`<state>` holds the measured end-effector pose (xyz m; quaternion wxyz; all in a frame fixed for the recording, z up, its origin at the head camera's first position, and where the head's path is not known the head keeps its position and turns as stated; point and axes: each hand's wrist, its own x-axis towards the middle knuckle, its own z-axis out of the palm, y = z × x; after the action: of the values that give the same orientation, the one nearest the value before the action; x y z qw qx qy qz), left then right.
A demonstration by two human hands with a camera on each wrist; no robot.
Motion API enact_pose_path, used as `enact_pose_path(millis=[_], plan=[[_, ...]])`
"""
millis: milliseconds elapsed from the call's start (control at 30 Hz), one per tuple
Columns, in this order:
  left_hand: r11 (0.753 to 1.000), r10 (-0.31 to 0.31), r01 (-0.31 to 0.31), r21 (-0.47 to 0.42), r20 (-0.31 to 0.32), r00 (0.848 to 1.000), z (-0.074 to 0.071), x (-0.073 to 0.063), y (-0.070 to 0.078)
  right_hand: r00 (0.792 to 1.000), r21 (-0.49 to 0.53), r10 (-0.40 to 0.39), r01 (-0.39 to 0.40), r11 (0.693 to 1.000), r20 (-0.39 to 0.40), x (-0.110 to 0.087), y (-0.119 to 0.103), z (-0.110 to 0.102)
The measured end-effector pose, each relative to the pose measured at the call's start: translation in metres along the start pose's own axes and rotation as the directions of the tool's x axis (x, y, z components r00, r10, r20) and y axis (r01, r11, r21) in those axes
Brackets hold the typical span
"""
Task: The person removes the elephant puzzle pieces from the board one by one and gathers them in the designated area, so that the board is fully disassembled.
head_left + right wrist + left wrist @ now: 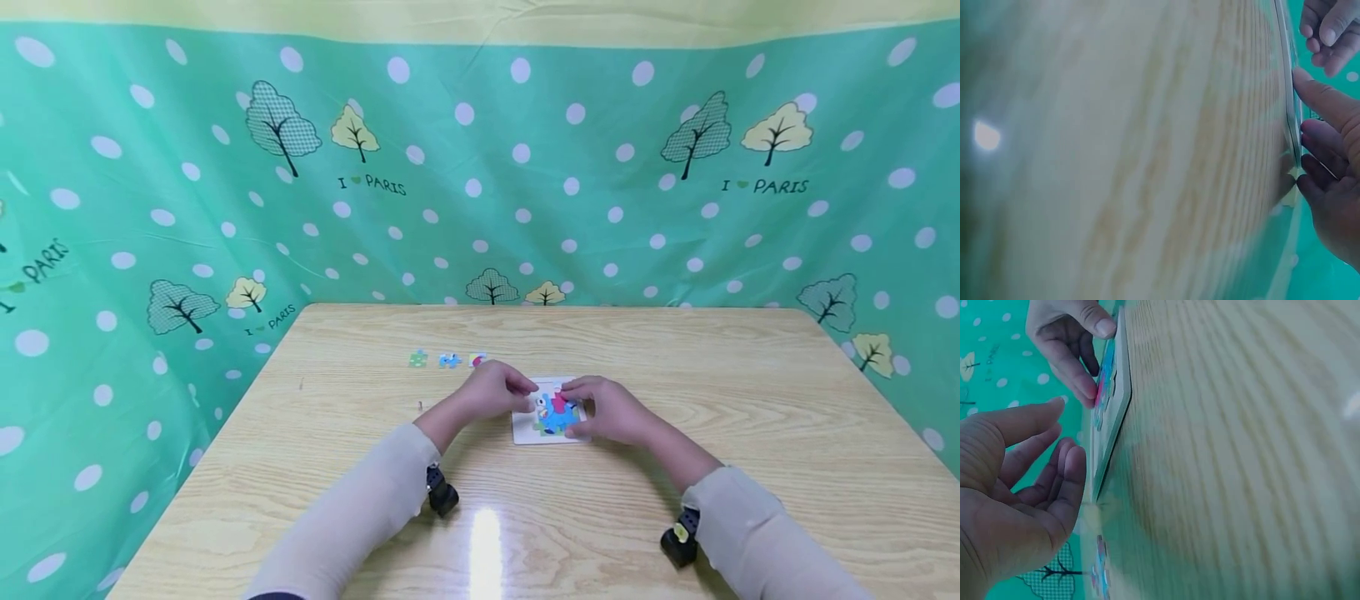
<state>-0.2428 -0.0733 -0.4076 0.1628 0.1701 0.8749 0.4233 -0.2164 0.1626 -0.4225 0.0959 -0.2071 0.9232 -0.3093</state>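
Note:
A white puzzle board [527, 433] lies on the wooden table, with joined blue, pink and green jigsaw pieces [556, 418] on its right part. My left hand [497, 390] hovers at the board's left side. Its fingers are loosely bent and hold nothing, as the left wrist view shows the hand [1029, 481] apart from the board [1119, 394]. My right hand [611, 410] rests at the board's right side, thumb and fingertips touching the pieces. In the right wrist view, the right hand [1335, 156] spreads its fingers along the board's edge; the piece surfaces are hidden there.
Behind my left hand, a row of loose jigsaw pieces lies on the table [750, 375]: a green one [417, 358], a blue one [450, 360] and a red-and-yellow one [477, 359], partly covered by the hand. A green dotted curtain [450, 208] hangs behind the table.

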Motion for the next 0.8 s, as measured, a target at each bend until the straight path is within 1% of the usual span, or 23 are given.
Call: enact_pose_path(millis=[233,400,633,800], plan=[[1.0,-0.018,0.018,0.006,0.031,0.999,0.005,0.009,0.001,1.0,0.076,0.002,-0.001,0.997,-0.006,-0.001,0.008,0.002],[0.998,-0.035,0.034,0.043,0.032,0.999,0.007,0.01,0.001,1.0,0.116,0.005,-0.003,0.993,-0.017,-0.001,0.011,0.004],[0.995,-0.015,0.008,0.1,0.065,0.998,0.01,0.013,0.004,0.999,0.125,0.024,-0.02,0.992,-0.028,-0.001,0.011,0.004],[0.99,-0.015,0.004,0.138,0.073,0.997,0.015,0.012,0.006,0.999,0.142,0.029,-0.025,0.99,-0.031,0.0,0.011,0.005]])
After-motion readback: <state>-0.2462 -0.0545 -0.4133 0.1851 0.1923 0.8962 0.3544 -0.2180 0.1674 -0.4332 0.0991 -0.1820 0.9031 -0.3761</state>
